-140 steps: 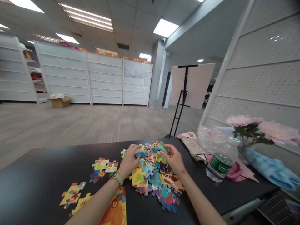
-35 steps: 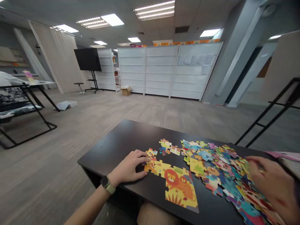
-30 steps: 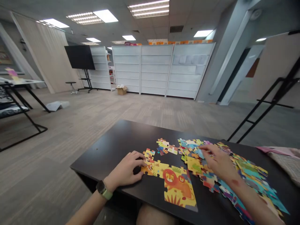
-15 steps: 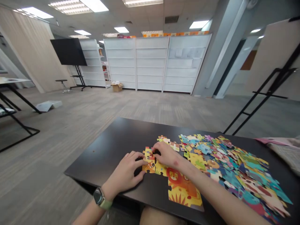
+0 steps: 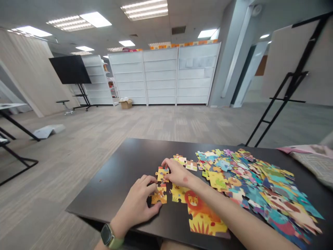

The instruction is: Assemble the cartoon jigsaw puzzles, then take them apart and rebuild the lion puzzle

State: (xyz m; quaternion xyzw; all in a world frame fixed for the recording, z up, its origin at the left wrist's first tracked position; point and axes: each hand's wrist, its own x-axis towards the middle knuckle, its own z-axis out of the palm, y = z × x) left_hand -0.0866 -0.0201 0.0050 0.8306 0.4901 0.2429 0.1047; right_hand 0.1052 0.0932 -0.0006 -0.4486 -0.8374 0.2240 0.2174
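My left hand [image 5: 140, 201] is curled round the left side of an orange-and-yellow puzzle piece [image 5: 159, 196], thumb and fingers at its edges. My right hand [image 5: 178, 173] reaches across, its fingertips gripping another small puzzle piece [image 5: 161, 173] just above. A narrow dark gap separates the left piece from a yellow grass piece [image 5: 178, 193]. That one joins the lion section [image 5: 204, 218], partly covered by my right forearm. Beyond the right hand lie pale joined pieces [image 5: 191, 165].
A large heap of loose puzzle pieces [image 5: 257, 187] spreads over the right of the black table [image 5: 117, 177]. A pink-edged patterned cloth or bag [image 5: 309, 158] lies at the far right. A black-framed easel stand [image 5: 283, 97] rises behind it.
The left puzzle piece has come away leftward from the yellow grass piece, and a gap now shows. The right hand's piece has shifted up from the lower one. The view has tilted slightly.
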